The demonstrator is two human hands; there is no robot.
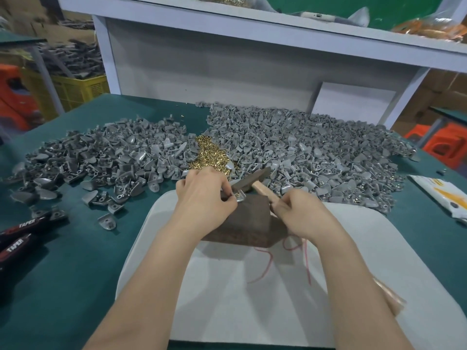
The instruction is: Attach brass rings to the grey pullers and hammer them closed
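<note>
My left hand (203,195) pinches a grey puller (239,197) flat on the far edge of a rusty metal block (249,223). My right hand (298,212) grips the wooden handle of a hammer (252,180), whose dark head hovers just above the puller. A heap of small brass rings (208,154) lies just beyond my left hand. Two large piles of grey pullers flank it, one on the left (101,157) and one on the right (316,150). Whether a ring sits on the held puller is hidden by my fingers.
The block rests on a white mat (252,294) over the green table (63,274), with a red string (267,263) beside it. Black packets marked TAPER (20,238) lie at the left edge, a white packet (444,195) at the right. A white shelf (227,59) rises behind.
</note>
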